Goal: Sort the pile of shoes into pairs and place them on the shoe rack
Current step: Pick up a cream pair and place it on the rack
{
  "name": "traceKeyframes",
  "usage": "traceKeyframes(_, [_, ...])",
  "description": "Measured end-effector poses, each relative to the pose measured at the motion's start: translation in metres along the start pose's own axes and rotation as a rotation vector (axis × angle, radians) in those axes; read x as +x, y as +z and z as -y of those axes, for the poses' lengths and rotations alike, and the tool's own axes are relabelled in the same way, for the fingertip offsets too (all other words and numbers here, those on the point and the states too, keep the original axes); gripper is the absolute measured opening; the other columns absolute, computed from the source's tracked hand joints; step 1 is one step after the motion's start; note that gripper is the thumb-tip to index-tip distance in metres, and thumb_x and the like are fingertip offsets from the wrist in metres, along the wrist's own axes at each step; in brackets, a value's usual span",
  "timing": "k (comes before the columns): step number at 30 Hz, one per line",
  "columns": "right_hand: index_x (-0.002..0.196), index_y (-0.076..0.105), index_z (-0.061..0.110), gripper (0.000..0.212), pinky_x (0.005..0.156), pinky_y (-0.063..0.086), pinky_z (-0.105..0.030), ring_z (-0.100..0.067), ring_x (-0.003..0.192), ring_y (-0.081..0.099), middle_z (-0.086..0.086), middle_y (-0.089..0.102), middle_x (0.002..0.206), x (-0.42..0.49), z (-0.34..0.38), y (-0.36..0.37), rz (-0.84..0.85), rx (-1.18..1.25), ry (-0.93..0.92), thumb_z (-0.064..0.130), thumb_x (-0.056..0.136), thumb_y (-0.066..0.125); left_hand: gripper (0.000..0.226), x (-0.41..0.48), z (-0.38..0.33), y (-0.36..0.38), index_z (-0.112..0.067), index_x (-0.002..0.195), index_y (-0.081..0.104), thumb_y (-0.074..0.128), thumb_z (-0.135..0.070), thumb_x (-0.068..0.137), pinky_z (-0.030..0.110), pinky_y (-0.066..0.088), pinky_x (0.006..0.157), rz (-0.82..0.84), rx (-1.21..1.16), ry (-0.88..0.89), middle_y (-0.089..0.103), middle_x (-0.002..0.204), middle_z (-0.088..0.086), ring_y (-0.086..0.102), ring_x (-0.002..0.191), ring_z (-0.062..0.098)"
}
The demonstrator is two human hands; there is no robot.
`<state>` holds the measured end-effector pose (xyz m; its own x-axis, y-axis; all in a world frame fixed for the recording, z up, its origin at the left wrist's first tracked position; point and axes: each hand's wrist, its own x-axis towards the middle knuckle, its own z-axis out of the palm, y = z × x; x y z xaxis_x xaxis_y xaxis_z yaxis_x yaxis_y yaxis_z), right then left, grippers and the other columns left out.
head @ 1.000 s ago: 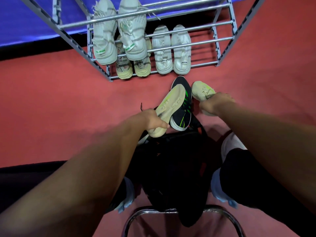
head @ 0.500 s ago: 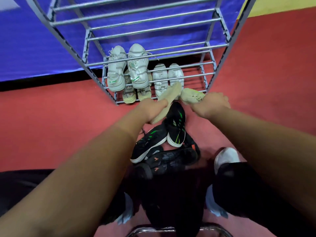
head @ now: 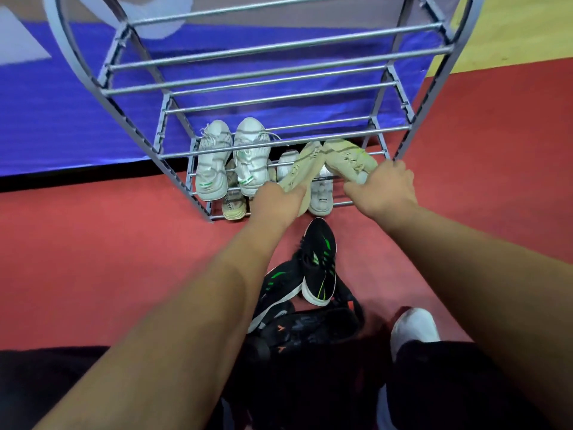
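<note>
My left hand (head: pixel 280 200) grips one beige shoe (head: pixel 305 167) by its heel, and my right hand (head: pixel 383 189) grips its beige mate (head: pixel 348 158). Both shoes point toe-first into the right side of the grey metal shoe rack (head: pixel 279 142), at its second-lowest shelf. A white pair with green marks (head: pixel 231 159) sits on that shelf at the left. Below, a tan pair (head: pixel 232 206) and a white pair (head: pixel 321 197) rest on the bottom shelf, partly hidden. On the red floor lie two black shoes with green stripes (head: pixel 317 268) and dark shoes with orange marks (head: pixel 307 330).
The rack's upper shelves (head: pixel 273 76) hold nothing. A blue mat (head: pixel 62 128) lies behind the rack, with yellow floor (head: pixel 511 29) at the far right. My white-shod foot (head: pixel 414 328) and dark trouser legs are at the bottom, near the shoe pile.
Both hands have carried the beige shoes forward and up from above the pile to the rack. The view has tilted up, and the black shoes underneath have come into sight.
</note>
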<state>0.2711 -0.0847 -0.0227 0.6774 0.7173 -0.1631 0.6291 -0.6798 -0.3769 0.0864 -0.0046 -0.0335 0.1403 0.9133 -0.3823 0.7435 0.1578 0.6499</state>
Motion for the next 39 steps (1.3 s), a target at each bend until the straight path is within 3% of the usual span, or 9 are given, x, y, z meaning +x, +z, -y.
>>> traceKeyframes(5, [0.13, 0.051, -0.001, 0.08, 0.103, 0.039, -0.046, -0.041, 0.12, 0.045, -0.019, 0.049, 0.132, 0.024, 0.006, 0.026, -0.014, 0.058, 0.008, 0.058, 0.077, 0.064, 0.083, 0.034, -0.004, 0.02, -0.001, 0.114, 0.063, 0.055, -0.069, 0.065, 0.048, 0.056, 0.09, -0.227, -0.038, -0.001, 0.066, 0.111, 0.015, 0.063, 0.104, 0.04])
traceKeyframes(8, [0.125, 0.055, 0.001, 0.084, 0.105, 0.036, -0.046, -0.039, 0.12, 0.045, -0.019, 0.053, 0.128, 0.046, 0.012, 0.042, -0.019, 0.077, 0.0, 0.064, 0.07, 0.053, 0.073, 0.052, -0.013, 0.026, 0.004, 0.128, 0.055, 0.069, -0.054, 0.084, 0.046, 0.044, 0.103, -0.262, -0.073, -0.001, 0.055, 0.13, 0.02, 0.05, 0.122, 0.041])
traceKeyframes(12, [0.121, 0.056, 0.001, 0.069, 0.103, 0.036, -0.043, -0.039, 0.119, 0.044, -0.02, 0.05, 0.126, 0.073, 0.022, 0.058, -0.019, 0.156, -0.01, 0.054, 0.078, 0.062, 0.068, 0.085, -0.011, 0.04, 0.005, 0.133, 0.047, 0.069, -0.045, 0.094, 0.045, 0.032, 0.109, -0.319, -0.059, 0.028, 0.048, 0.139, 0.023, 0.043, 0.131, 0.041])
traceKeyframes(16, [0.124, 0.056, -0.002, 0.061, 0.104, 0.037, -0.043, -0.041, 0.123, 0.045, -0.022, 0.048, 0.131, 0.095, 0.029, 0.073, -0.025, 0.218, -0.035, 0.048, 0.091, 0.066, 0.066, 0.113, -0.01, 0.051, 0.006, 0.13, 0.05, 0.066, -0.048, 0.096, 0.04, 0.028, 0.107, -0.361, 0.023, 0.053, 0.049, 0.136, 0.022, 0.044, 0.128, 0.038])
traceKeyframes(19, [0.128, 0.057, 0.005, 0.069, 0.105, 0.041, -0.041, -0.034, 0.121, 0.046, -0.017, 0.05, 0.131, 0.104, 0.03, 0.085, 0.104, 0.192, -0.08, 0.054, 0.082, 0.071, 0.069, 0.125, -0.01, 0.057, 0.005, 0.132, 0.051, 0.068, -0.05, 0.093, 0.041, 0.029, 0.109, -0.335, 0.154, 0.083, 0.05, 0.136, 0.022, 0.044, 0.128, 0.037])
traceKeyframes(22, [0.119, 0.058, 0.015, 0.069, 0.1, 0.045, -0.035, -0.028, 0.113, 0.048, -0.01, 0.055, 0.123, 0.106, 0.022, 0.1, 0.155, 0.16, -0.08, 0.063, 0.071, 0.067, 0.074, 0.125, -0.006, 0.061, 0.0, 0.132, 0.054, 0.074, -0.053, 0.084, 0.044, 0.037, 0.107, -0.3, 0.257, 0.086, 0.053, 0.134, 0.017, 0.045, 0.128, 0.035])
traceKeyframes(27, [0.124, 0.048, 0.01, 0.07, 0.104, 0.042, -0.043, -0.035, 0.118, 0.045, -0.013, 0.048, 0.126, 0.095, 0.017, 0.101, 0.16, 0.099, -0.131, 0.053, 0.075, 0.073, 0.085, 0.114, 0.002, 0.07, -0.005, 0.14, 0.045, 0.079, -0.04, 0.07, 0.041, 0.035, 0.109, -0.223, 0.477, 0.098, 0.049, 0.138, 0.011, 0.046, 0.128, 0.031])
traceKeyframes(32, [0.128, 0.05, 0.013, 0.064, 0.102, 0.045, -0.043, -0.034, 0.119, 0.05, -0.012, 0.053, 0.127, 0.094, 0.015, 0.107, 0.115, 0.195, -0.128, 0.043, 0.078, 0.076, 0.069, 0.117, 0.008, 0.061, -0.006, 0.134, 0.05, 0.077, -0.026, 0.074, 0.045, 0.041, 0.104, -0.204, 0.418, 0.117, 0.055, 0.134, 0.012, 0.053, 0.123, 0.035])
traceKeyframes(39, [0.12, 0.059, 0.019, 0.049, 0.091, 0.049, -0.034, -0.024, 0.11, 0.058, -0.002, 0.06, 0.119, 0.096, 0.02, 0.11, -0.033, 0.307, -0.167, 0.052, 0.086, 0.07, 0.067, 0.125, 0.01, 0.054, -0.015, 0.126, 0.057, 0.085, -0.046, 0.075, 0.048, 0.046, 0.097, -0.288, 0.349, 0.176, 0.063, 0.127, 0.007, 0.059, 0.121, 0.033])
